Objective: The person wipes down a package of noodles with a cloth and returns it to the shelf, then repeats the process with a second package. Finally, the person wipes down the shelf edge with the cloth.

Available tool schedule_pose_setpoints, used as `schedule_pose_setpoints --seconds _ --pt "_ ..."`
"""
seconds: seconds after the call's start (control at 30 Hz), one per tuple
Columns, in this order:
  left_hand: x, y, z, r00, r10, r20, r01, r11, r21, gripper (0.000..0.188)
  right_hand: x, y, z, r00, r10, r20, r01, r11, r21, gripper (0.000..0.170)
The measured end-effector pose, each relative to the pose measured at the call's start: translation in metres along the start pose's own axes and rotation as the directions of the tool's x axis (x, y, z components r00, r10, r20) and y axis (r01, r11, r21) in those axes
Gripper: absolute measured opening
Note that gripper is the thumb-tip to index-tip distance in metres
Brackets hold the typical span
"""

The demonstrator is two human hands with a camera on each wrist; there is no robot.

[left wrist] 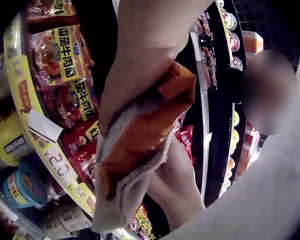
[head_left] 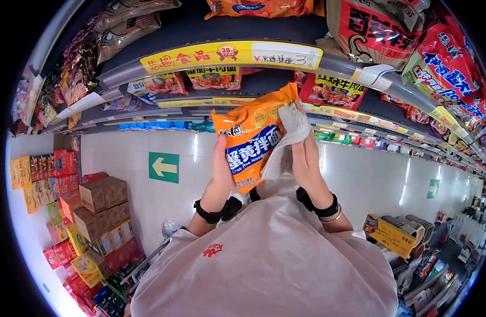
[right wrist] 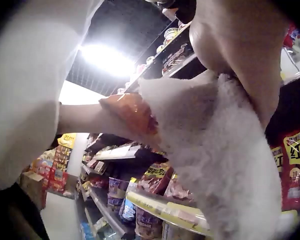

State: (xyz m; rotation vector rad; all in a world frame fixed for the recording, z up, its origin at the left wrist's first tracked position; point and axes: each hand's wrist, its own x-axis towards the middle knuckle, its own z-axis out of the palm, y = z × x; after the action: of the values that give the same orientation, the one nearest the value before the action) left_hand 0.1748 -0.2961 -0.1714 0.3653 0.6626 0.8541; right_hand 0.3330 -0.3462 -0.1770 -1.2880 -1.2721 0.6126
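An orange packet of crab roe noodles (head_left: 248, 127) is held up in front of the shelves, its printed front tilted toward the head camera. My left hand (head_left: 222, 164) grips it along its left edge, with the thumb on the front. At the opposite edge, my right hand (head_left: 305, 156) holds a pale grey cloth (head_left: 286, 138) against the packet. The left wrist view shows the cloth (left wrist: 122, 200) wrapped along the orange wrapper (left wrist: 140, 142). In the right wrist view the cloth (right wrist: 215, 135) drapes down from the right hand and hides most of its fingers.
Shelves with a yellow price strip (head_left: 232, 56) run across just beyond the hands, stocked with red noodle packets (head_left: 335, 91) and more bags. Stacked cardboard boxes (head_left: 103, 193) stand on the floor at left. A yellow carton (head_left: 389, 235) lies at right.
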Motion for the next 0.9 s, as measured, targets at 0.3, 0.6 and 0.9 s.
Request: schedule_pose_setpoints --seconds 0.3,0.6,0.9 --pt "0.006 -0.004 -0.007 0.992 -0.09 0.093 0.094 0.995 -0.036 0.047 -0.012 -0.034 0.018 0.926 -0.188 0.327 0.299 0.893 -0.336 0.031" --pt "-0.015 0.033 -0.016 0.997 0.056 -0.061 -0.055 0.998 0.004 0.046 -0.048 -0.022 -0.017 0.984 0.12 -0.129 -0.102 0.985 0.139 0.032" --pt "-0.016 0.103 -0.013 0.843 0.503 -0.192 -0.507 0.861 0.03 0.048 -0.039 -0.002 -0.037 0.911 0.353 -0.212 -0.258 0.891 0.375 0.034"
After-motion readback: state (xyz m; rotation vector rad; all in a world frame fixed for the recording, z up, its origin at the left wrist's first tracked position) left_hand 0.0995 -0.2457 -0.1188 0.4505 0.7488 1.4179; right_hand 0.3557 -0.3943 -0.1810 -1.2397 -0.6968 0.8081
